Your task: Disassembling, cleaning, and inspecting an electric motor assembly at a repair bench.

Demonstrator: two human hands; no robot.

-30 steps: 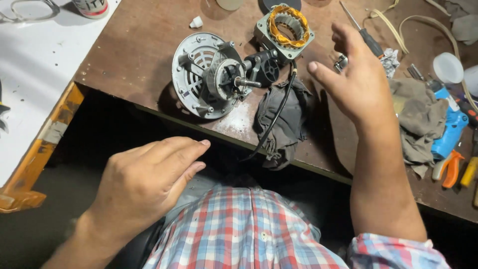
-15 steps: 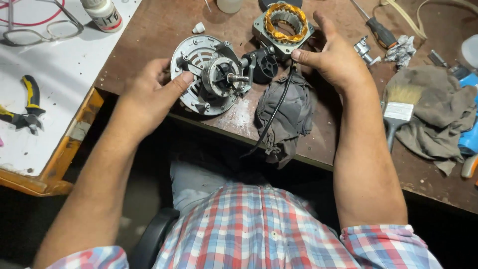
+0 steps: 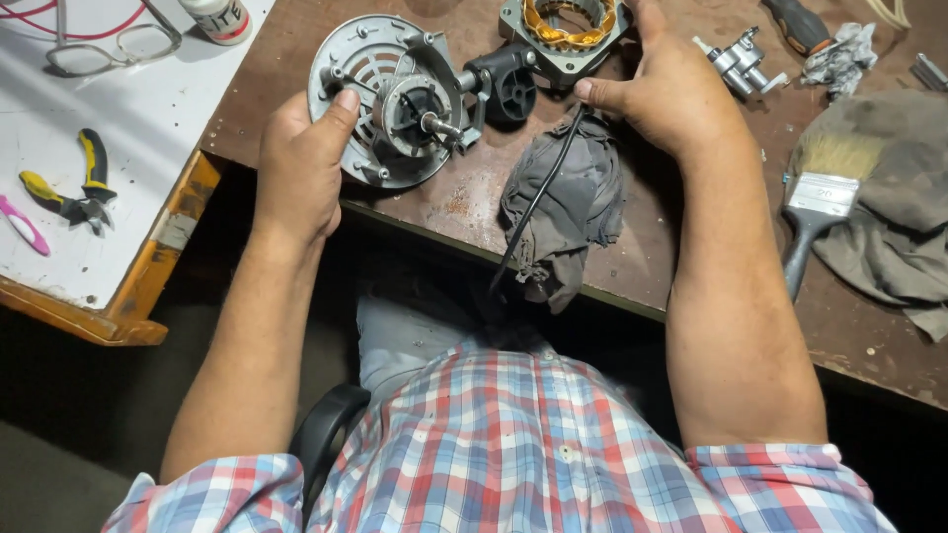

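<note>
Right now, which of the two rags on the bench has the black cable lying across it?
The dark grey rag drooping over the bench's front edge, between the hands; the black cable crosses it. The brownish rag at right lies by a paintbrush instead.

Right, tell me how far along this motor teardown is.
Done: the motor lies in parts on the brown bench, the round grey end plate with its shaft separate from the square stator with copper windings. In hand: the left hand grips the plate's rim; the right hand holds the stator by the black cable. Left: the two halves are still apart; the paintbrush lies untouched.
</note>
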